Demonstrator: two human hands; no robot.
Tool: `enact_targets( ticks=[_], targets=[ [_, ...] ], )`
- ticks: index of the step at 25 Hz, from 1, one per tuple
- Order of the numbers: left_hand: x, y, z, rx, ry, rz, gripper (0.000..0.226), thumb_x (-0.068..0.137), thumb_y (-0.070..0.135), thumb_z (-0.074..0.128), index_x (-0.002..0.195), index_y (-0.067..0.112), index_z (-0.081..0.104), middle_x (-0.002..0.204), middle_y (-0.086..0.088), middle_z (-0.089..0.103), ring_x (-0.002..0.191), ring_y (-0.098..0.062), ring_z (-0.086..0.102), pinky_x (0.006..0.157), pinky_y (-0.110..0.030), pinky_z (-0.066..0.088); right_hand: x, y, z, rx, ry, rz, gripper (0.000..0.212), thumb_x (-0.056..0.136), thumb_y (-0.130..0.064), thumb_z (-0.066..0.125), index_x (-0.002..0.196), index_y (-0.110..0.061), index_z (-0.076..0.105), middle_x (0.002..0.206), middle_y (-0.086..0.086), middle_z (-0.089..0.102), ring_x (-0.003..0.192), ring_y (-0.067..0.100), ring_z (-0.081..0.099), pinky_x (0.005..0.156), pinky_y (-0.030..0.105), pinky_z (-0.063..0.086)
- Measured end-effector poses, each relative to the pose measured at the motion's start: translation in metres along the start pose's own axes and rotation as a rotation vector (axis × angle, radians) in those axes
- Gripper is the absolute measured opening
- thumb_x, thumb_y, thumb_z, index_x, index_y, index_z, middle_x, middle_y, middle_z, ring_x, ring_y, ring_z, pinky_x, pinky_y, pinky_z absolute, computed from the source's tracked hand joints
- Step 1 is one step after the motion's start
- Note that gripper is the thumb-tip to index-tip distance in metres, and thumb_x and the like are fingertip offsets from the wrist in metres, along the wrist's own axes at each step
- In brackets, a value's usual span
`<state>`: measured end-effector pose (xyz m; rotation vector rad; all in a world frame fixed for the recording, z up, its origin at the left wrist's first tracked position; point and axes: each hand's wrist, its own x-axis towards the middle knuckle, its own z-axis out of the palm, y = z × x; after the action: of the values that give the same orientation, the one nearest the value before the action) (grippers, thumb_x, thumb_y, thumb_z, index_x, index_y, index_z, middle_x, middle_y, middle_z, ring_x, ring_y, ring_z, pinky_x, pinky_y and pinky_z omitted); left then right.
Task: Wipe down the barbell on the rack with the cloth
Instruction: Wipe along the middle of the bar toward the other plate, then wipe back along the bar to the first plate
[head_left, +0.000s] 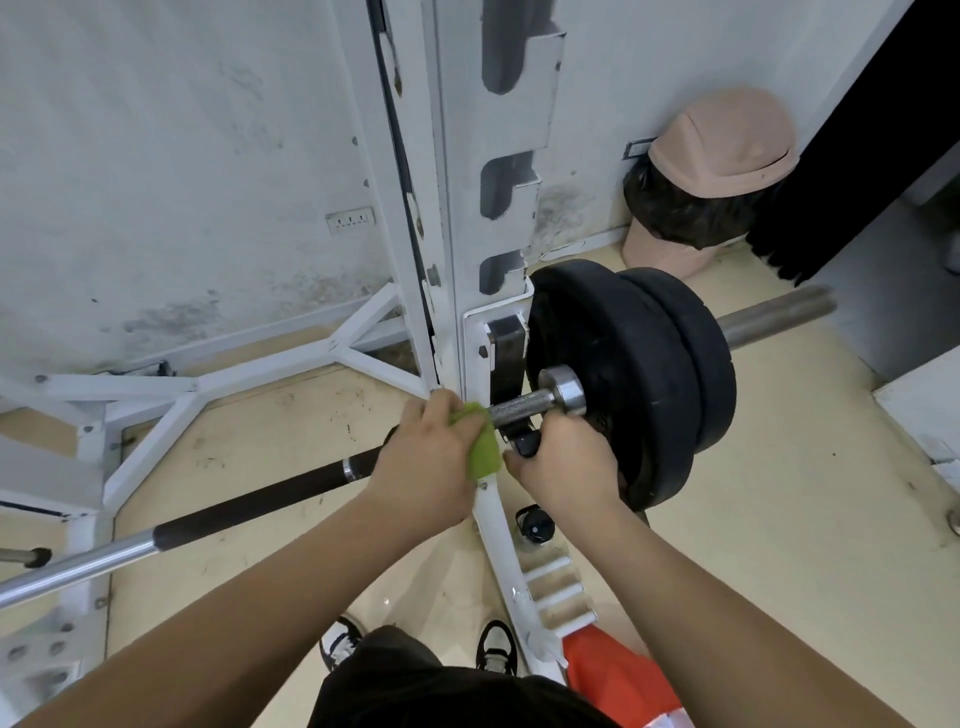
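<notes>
The person is standing over the bar (519, 404), which is lying across the white rack (467, 208) and is running from the lower left up to the right, through two black plates (639, 384) to the bare sleeve end at the far right. The left hand (423, 462) is clenching a green cloth (480, 436) around the bar, just beside the rack upright, where the knurled part is beginning. The right hand (566, 462) is closing around something dark just under the bar, next to the inner plate; it seems to be steadying the bar, but I cannot tell exactly what it is grasping. I am judging that the wiping is now at the short knurled part between the upright and the steel collar (563, 389). The long part of the bar on the left side is looking clean and shiny, but whether it is already wiped is not possible to say. The next move is probably asking for sliding the cloth toward the collar with a firm grip, turning it around the bar, while the other hand is keeping the bar from rolling in its hook.
</notes>
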<state>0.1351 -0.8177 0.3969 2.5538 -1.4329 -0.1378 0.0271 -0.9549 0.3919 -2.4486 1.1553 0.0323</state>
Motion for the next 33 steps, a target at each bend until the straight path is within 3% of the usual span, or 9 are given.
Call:
enact_targets(
  ticks=[4,7,10,15,18,22,25,28,33],
  targets=[
    [0.027,0.021,0.0,0.047,-0.048,-0.058,0.059,0.075,0.045,0.057,0.131,0.028,0.058,0.123,-0.005,0.05,0.109,-0.032,0.044,0.086,-0.039,0.047,0.003,0.006,-0.001,0.082,-0.038,0.014,0.029,0.075,-0.04,0.069,0.083,-0.016,0.057,0.08,0.0,0.065,0.077,0.027,0.065,0.058,0.03,0.046],
    [0.014,-0.005,-0.006,0.092,-0.072,-0.049,0.06,0.072,0.036,0.065,0.131,0.043,0.057,0.132,0.004,0.051,0.11,-0.031,0.047,0.088,-0.043,0.046,0.003,0.006,-0.003,0.076,-0.03,0.027,0.035,0.073,-0.048,0.073,0.082,-0.017,0.06,0.078,-0.002,0.066,0.077,0.026,0.066,0.059,0.031,0.051],
    [-0.017,-0.029,-0.01,0.027,-0.129,-0.064,0.064,0.077,0.018,0.068,0.135,0.042,0.056,0.143,0.006,0.045,0.107,-0.03,0.049,0.078,-0.043,0.056,0.004,0.004,-0.003,0.081,-0.019,0.026,0.034,0.073,-0.046,0.075,0.083,-0.018,0.059,0.078,-0.003,0.066,0.075,0.024,0.065,0.059,0.031,0.053],
    [0.014,-0.012,-0.003,0.016,-0.111,-0.045,0.064,0.077,0.002,0.065,0.134,0.031,0.059,0.129,0.0,0.052,0.104,-0.031,0.055,0.076,-0.042,0.054,0.003,0.002,-0.001,0.068,0.0,0.025,0.033,0.071,-0.043,0.073,0.081,-0.017,0.056,0.074,-0.004,0.064,0.071,0.024,0.064,0.052,0.028,0.041],
    [0.031,0.018,0.003,-0.029,-0.09,0.0,0.064,0.079,0.002,0.065,0.137,0.029,0.058,0.132,-0.003,0.052,0.109,-0.033,0.055,0.078,-0.043,0.051,0.001,0.001,-0.002,0.073,-0.016,0.015,0.03,0.071,-0.044,0.072,0.082,-0.019,0.059,0.074,-0.005,0.067,0.07,0.022,0.065,0.05,0.027,0.045],
    [-0.02,-0.027,-0.009,-0.026,-0.081,-0.036,0.066,0.077,0.014,0.072,0.135,0.042,0.059,0.145,0.014,0.05,0.121,-0.023,0.053,0.081,-0.036,0.052,-0.003,0.002,-0.013,0.064,-0.076,0.058,0.036,0.074,-0.053,0.077,0.079,-0.022,0.059,0.072,-0.006,0.065,0.067,0.017,0.064,0.052,0.027,0.047],
    [-0.036,-0.05,-0.012,-0.024,-0.078,-0.143,0.065,0.074,0.009,0.068,0.13,0.042,0.061,0.138,0.017,0.053,0.113,-0.021,0.056,0.073,-0.03,0.046,-0.01,0.001,-0.022,0.031,-0.086,0.017,0.036,0.078,-0.054,0.078,0.096,-0.025,0.067,0.093,-0.01,0.065,0.083,0.015,0.065,0.062,0.032,0.054],
    [0.0,-0.011,-0.007,0.008,-0.061,-0.114,0.064,0.077,0.001,0.063,0.133,0.031,0.06,0.124,0.002,0.055,0.105,-0.03,0.058,0.078,-0.04,0.052,-0.019,-0.005,-0.02,0.017,0.068,-0.164,0.058,0.084,-0.026,0.073,0.139,-0.025,0.055,0.128,-0.003,0.052,0.117,0.024,0.055,0.076,0.039,0.056],
    [0.002,-0.005,0.008,-0.039,-0.123,0.072,0.07,0.083,0.029,0.066,0.149,0.02,0.044,0.152,-0.01,0.041,0.14,-0.033,0.039,0.114,-0.052,0.037,-0.024,-0.035,-0.016,-0.072,-0.062,-0.588,0.092,0.074,-0.006,0.067,0.158,-0.022,0.032,0.155,-0.005,0.035,0.141,0.019,0.038,0.091,0.04,0.056]
  ],
)
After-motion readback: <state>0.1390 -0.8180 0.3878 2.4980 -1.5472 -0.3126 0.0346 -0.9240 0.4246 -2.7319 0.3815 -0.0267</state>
